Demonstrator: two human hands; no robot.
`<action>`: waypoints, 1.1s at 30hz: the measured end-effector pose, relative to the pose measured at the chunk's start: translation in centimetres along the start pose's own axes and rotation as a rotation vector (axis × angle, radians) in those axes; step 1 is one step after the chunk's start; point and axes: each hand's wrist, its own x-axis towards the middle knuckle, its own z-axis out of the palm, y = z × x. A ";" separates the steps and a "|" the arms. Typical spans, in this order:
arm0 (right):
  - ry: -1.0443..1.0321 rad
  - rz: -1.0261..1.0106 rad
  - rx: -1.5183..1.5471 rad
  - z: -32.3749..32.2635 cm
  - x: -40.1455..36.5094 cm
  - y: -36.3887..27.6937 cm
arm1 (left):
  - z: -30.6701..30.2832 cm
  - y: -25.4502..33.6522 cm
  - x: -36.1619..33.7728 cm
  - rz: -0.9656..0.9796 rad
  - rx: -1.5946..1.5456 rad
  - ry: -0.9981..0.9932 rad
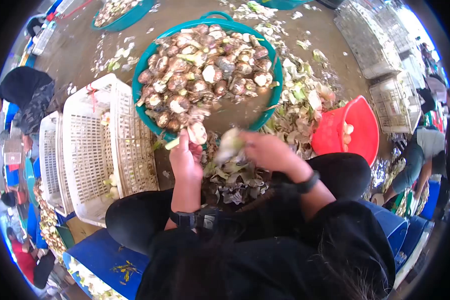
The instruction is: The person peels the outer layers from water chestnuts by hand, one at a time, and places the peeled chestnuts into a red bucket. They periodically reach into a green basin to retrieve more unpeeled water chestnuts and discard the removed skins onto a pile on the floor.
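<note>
My left hand [186, 162] is closed around a pale bulb [198, 133], its short green stalk sticking out on the left. Beside it, my right hand [270, 152] is smeared by motion, its fingers closed on whitish-green peelings [229, 144]. Just ahead of both hands stands a round teal tub [279, 82] heaped with brown-skinned bulbs [177, 82], many with cut stalks. Loose peelings [237, 182] lie in a heap below my hands, between my knees. Exact details of the peelings in my right hand are blurred.
White plastic crates [87, 150] stand at my left, a few bulbs inside. A red bucket [330, 127] with pale bulbs sits by my right knee. More peelings [305, 100] cover the floor. Stacked crates [370, 40] and people are at the sides; another tub [125, 21] is farther off.
</note>
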 end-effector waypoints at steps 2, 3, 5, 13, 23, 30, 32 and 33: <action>0.141 -0.040 0.050 3.3 2.0 1.6 | 0.3 -1.6 0.1 0.389 0.181 -0.189; 0.023 0.174 0.703 2.5 2.7 -0.4 | 0.5 -1.6 -0.2 0.433 0.233 -0.268; 0.051 0.197 1.039 2.9 4.0 -1.2 | 0.8 -1.4 -1.2 0.473 0.287 -0.353; 0.439 -0.230 1.283 0.1 0.7 2.5 | -1.8 -0.1 1.7 -0.364 -0.421 -0.028; -0.186 -0.106 1.334 4.5 4.1 -3.1 | 0.2 0.2 -1.4 -0.150 -0.134 -0.245; -0.139 0.207 -0.442 2.3 4.8 4.8 | -3.7 8.8 -1.4 0.267 -0.960 0.206; 0.343 0.289 -0.378 1.8 8.4 7.5 | -4.1 6.8 -0.5 0.280 -0.861 0.030; 0.482 0.287 -0.388 2.2 10.4 9.2 | -4.4 5.4 0.9 0.256 -0.662 -0.054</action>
